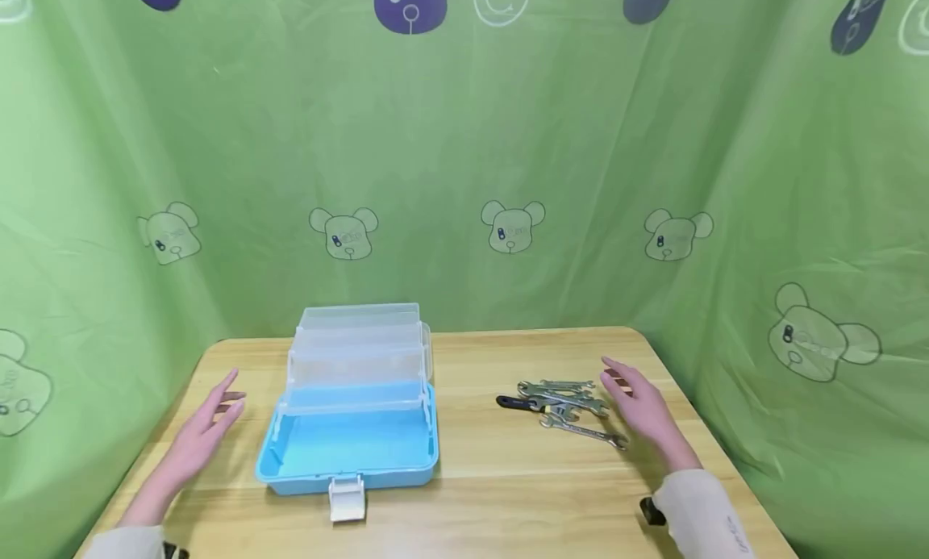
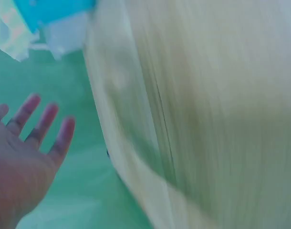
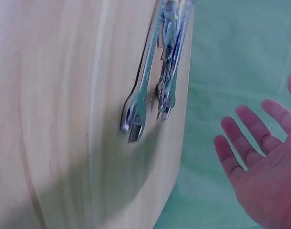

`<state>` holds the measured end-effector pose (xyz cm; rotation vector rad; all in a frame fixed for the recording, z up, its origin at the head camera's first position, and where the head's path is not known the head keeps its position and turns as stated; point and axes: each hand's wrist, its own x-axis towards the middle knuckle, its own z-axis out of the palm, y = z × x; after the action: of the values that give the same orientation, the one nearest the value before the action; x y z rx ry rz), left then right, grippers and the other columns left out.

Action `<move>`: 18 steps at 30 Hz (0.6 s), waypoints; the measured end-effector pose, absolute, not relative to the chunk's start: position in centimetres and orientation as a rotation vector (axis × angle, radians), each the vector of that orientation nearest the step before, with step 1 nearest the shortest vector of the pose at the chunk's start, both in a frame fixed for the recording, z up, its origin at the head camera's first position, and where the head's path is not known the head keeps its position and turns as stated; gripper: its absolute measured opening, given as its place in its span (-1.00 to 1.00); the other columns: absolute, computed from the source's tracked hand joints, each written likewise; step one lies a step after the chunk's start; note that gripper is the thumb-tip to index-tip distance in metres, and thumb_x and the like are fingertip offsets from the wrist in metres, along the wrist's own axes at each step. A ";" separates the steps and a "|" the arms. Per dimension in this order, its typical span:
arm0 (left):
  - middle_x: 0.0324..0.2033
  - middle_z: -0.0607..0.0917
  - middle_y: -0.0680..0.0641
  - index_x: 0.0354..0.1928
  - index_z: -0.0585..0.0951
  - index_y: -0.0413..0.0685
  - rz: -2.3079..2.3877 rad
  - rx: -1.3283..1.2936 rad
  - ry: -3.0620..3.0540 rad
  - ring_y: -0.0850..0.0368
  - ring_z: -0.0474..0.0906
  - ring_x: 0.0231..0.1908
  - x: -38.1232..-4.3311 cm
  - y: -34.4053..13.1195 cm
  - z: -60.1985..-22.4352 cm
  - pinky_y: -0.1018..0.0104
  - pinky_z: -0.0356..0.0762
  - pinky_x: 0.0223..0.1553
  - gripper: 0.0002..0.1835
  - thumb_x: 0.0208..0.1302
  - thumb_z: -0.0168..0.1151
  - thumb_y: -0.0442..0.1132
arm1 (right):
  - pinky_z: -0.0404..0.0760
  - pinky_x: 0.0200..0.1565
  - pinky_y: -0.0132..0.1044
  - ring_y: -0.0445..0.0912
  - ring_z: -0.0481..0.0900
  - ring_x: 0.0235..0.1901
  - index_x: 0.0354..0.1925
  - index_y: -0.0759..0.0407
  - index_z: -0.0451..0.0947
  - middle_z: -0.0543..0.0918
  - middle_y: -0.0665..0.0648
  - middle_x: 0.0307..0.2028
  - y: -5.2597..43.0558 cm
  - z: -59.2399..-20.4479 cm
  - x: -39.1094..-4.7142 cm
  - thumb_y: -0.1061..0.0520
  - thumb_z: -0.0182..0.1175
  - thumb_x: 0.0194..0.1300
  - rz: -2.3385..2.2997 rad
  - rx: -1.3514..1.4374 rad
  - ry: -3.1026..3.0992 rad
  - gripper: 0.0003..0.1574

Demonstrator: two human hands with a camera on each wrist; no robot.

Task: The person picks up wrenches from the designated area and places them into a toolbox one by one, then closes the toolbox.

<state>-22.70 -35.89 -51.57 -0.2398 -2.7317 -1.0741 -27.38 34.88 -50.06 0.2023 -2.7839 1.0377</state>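
My left hand (image 1: 197, 440) hovers over the table's left side, fingers extended, holding nothing. Just right of it stands a light blue toolbox (image 1: 348, 482), its clear tiered trays (image 1: 356, 357) folded up and back and its white latch (image 1: 347, 499) hanging at the front. On the right half of the table lies a loose pile of metal wrenches (image 1: 562, 399), among them an adjustable wrench with a dark handle (image 1: 517, 402). My right hand (image 1: 644, 407) is beside the pile on its right, fingers spread and holding nothing. In the right wrist view, a wrench (image 3: 140, 105) lies apart from that hand.
The light wooden table (image 1: 479, 511) has rounded far corners. Green curtain (image 1: 464, 156) with printed bear heads hangs behind it and along both sides. Bare wood lies between the toolbox and the wrenches.
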 end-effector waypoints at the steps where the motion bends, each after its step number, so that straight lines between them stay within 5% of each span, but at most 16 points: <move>1: 0.32 0.49 -0.45 0.68 -0.12 -0.01 -1.192 -0.249 -2.726 -0.23 0.55 0.18 -22.7 -35.4 -51.5 -0.03 0.66 0.11 -0.28 0.68 -0.12 -0.04 | 0.44 0.30 0.39 0.39 0.47 0.28 0.55 0.24 0.23 0.48 0.46 0.33 35.2 -50.2 -27.4 -0.19 -0.06 0.65 1.076 0.177 -2.790 -0.24; 5: 0.35 0.44 -0.42 0.68 -0.20 0.01 -1.471 -0.257 -2.707 0.00 0.55 0.18 -22.9 -33.6 -51.7 0.31 0.68 0.03 -0.25 0.68 -0.12 -0.04 | 0.53 0.25 0.33 0.38 0.53 0.22 0.49 0.29 0.31 0.56 0.46 0.26 36.0 -50.9 -27.4 -0.18 -0.01 0.63 1.091 0.109 -2.866 -0.25; 8: 0.40 0.38 -0.38 0.69 -0.22 0.07 -1.543 -0.263 -2.705 -0.10 0.50 0.25 -23.0 -32.5 -52.0 0.32 0.65 0.05 -0.22 0.67 -0.08 -0.04 | 0.56 0.22 0.31 0.39 0.57 0.18 0.43 0.35 0.38 0.60 0.46 0.20 36.4 -51.5 -27.4 -0.12 0.07 0.60 1.075 0.114 -2.917 -0.29; 12: 0.45 0.30 -0.36 0.69 -0.20 0.10 -1.559 -0.262 -2.700 -0.38 0.38 0.34 -23.0 -31.5 -52.6 0.03 0.58 0.20 -0.18 0.64 0.00 -0.05 | 0.60 0.19 0.28 0.35 0.62 0.12 0.36 0.41 0.44 0.64 0.45 0.14 36.8 -52.4 -27.6 0.00 0.19 0.53 1.064 0.135 -2.953 -0.35; 18: 0.57 0.12 -0.35 0.69 -0.18 0.08 -1.524 -0.258 -2.697 -0.51 0.22 0.41 -23.1 -30.7 -53.8 -0.54 0.37 0.27 -0.06 0.52 0.19 -0.06 | 0.68 0.02 0.00 0.12 0.64 -0.05 0.28 0.42 0.52 0.70 0.37 0.02 37.1 -53.3 -27.9 0.12 0.40 0.33 1.081 0.127 -2.992 -0.34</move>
<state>-23.06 -30.73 -53.80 -0.2582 -2.6968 -1.5239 -27.90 37.15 -53.31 0.1275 -2.9918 1.0815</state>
